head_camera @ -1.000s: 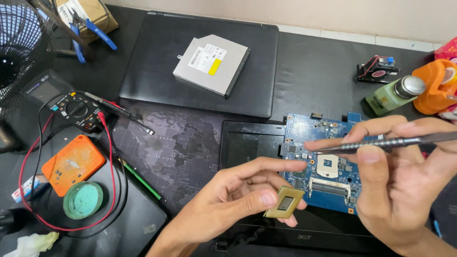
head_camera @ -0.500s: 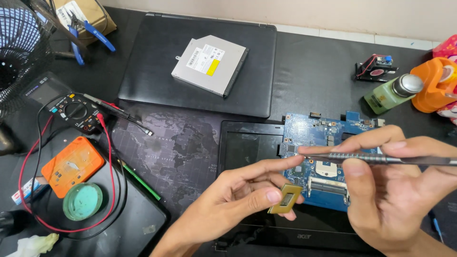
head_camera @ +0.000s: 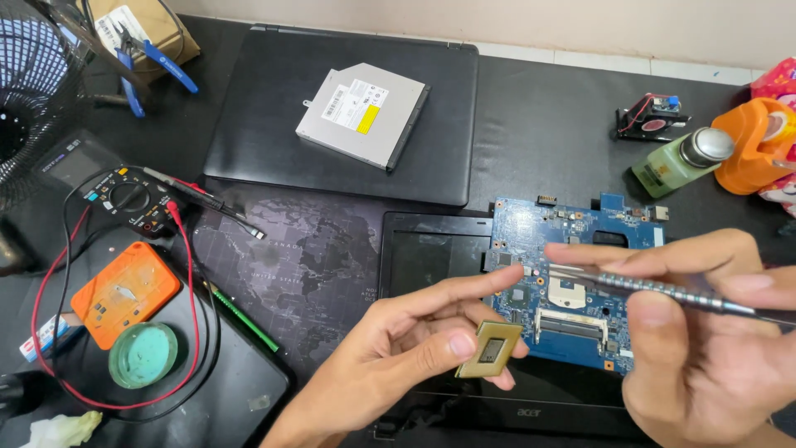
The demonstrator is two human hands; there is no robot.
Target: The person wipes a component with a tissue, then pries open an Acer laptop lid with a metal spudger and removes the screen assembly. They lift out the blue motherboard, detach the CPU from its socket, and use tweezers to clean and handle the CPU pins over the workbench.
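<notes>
My left hand (head_camera: 398,348) pinches a small square processor chip (head_camera: 489,350) by its edges, with the index finger stretched toward the blue motherboard (head_camera: 572,290). My right hand (head_camera: 705,332) holds a slim silver screwdriver (head_camera: 655,290) level above the board, its tip close to the white processor socket (head_camera: 568,292). The board lies on a black laptop base (head_camera: 431,249). The chip hovers just in front of the board's near left corner.
A closed black laptop (head_camera: 274,108) at the back carries a silver optical drive (head_camera: 365,112). To the left lie a multimeter (head_camera: 124,199) with red leads, an orange pad (head_camera: 124,290), a green round tin (head_camera: 143,355), blue pliers (head_camera: 141,58) and a fan (head_camera: 33,99). Bottles (head_camera: 684,162) stand right.
My right hand and the screwdriver have lowered toward the board and shifted a little left. The left hand keeps the chip in nearly the same place.
</notes>
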